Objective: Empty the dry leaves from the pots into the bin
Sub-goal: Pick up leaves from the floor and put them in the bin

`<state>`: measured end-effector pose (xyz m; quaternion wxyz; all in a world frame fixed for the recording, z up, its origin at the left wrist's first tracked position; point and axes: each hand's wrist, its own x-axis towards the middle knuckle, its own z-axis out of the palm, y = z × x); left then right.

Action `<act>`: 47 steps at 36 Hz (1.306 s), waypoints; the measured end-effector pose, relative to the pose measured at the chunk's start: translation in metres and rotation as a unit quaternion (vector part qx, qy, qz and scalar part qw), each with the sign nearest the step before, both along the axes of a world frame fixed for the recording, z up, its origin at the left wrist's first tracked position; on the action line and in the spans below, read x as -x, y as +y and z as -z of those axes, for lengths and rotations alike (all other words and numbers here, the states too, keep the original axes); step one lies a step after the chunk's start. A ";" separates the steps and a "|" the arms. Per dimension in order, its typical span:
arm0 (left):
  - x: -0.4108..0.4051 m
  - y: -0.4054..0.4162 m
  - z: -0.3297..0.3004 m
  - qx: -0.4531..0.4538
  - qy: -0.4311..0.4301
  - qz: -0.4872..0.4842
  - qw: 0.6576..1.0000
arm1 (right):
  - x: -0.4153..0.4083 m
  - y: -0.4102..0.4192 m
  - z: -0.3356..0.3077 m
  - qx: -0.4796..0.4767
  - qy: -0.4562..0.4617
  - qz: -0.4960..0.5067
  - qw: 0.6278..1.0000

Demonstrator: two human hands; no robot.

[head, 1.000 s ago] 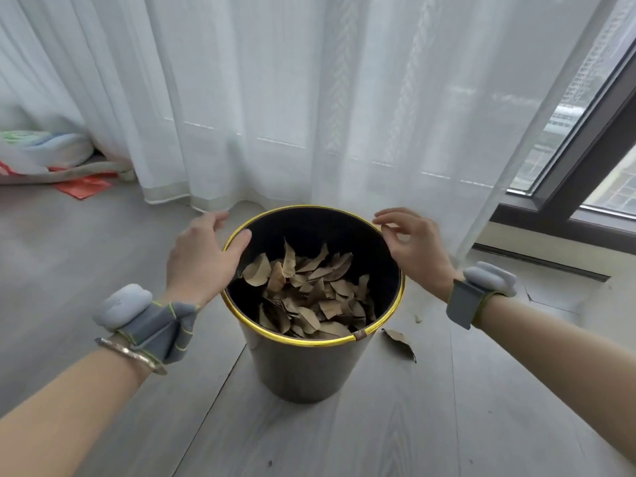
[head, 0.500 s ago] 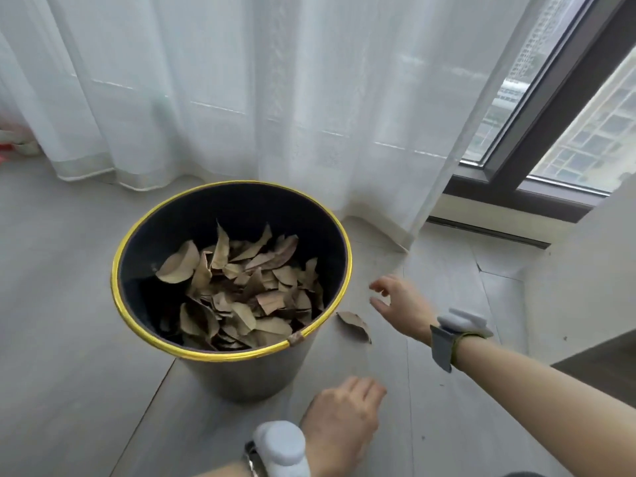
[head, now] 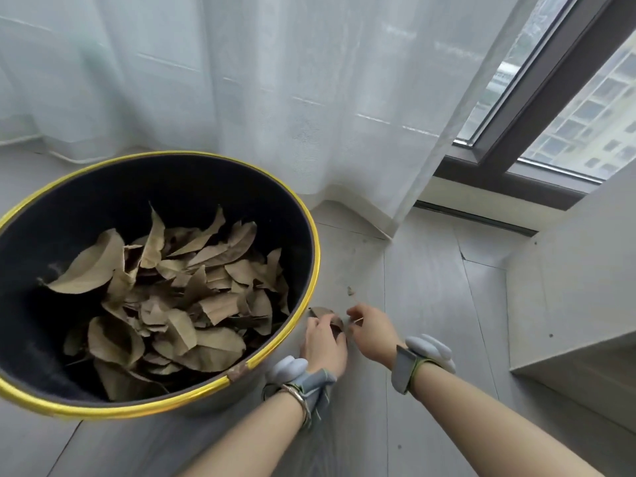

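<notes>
Both hands have dropped to the floor (head: 430, 304) since a second ago, off the bin's rim. Left hand (head: 323, 342) fingers now curl on the fallen leaf (head: 327, 313), at 3 o'clock of the bin (head: 306, 235), just beside its wall. Right hand (head: 373, 333) fingers pinch together near a thin stem; whether they grip it, cannot tell. Small leaf scrap (head: 351, 291) lies at 12 o'clock of the right hand. Bin holds a heap of dry leaves (head: 179, 297). Leaf likely featherlight, brittle, crumbles easily; best taken gently by the edge or stem, no squeezing.
</notes>
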<state>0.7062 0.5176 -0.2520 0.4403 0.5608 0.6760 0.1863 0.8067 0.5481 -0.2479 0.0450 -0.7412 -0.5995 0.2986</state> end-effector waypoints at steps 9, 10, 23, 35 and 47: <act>0.005 -0.024 -0.022 -0.075 0.016 0.011 0.997 | -0.023 0.002 -0.019 -0.030 0.034 0.067 0.997; 0.006 -0.028 -0.027 -0.084 0.014 0.024 0.996 | -0.024 0.004 -0.024 -0.037 0.041 0.071 0.996; 0.032 -0.093 -0.130 -0.221 0.006 0.142 0.965 | 0.004 0.002 -0.125 -0.086 0.269 0.065 0.957; 0.115 -0.092 -0.216 -0.433 0.016 -0.009 0.901 | 0.041 -0.011 -0.173 -0.029 0.375 0.017 0.926; 0.176 -0.054 -0.204 -0.220 0.060 -0.054 0.972 | 0.064 -0.023 -0.186 -0.044 0.343 -0.029 0.938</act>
